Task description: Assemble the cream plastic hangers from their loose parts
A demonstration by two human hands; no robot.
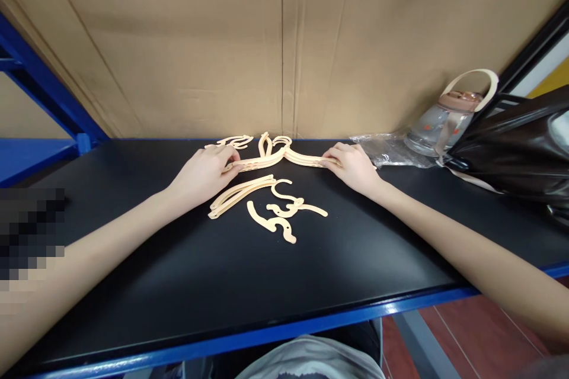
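A cream plastic hanger [278, 155] lies spread out near the back of the black bench top [133, 260]. My left hand [205, 173] pinches the tip of its left arm, fingers closed on it. My right hand [351, 164] grips the tip of its right arm the same way. In front of it lie loose cream hanger arms [240, 194] and hook-shaped pieces [284, 216]. More small cream pieces [235, 141] sit behind my left hand.
A cardboard wall [284, 41] backs the bench. At the right stand a clear water bottle [438, 124] with a pink lid and cream handle, a crumpled clear plastic bag [384, 148] and a black bag [515, 154]. Blue shelf framing [40, 100] runs along the left.
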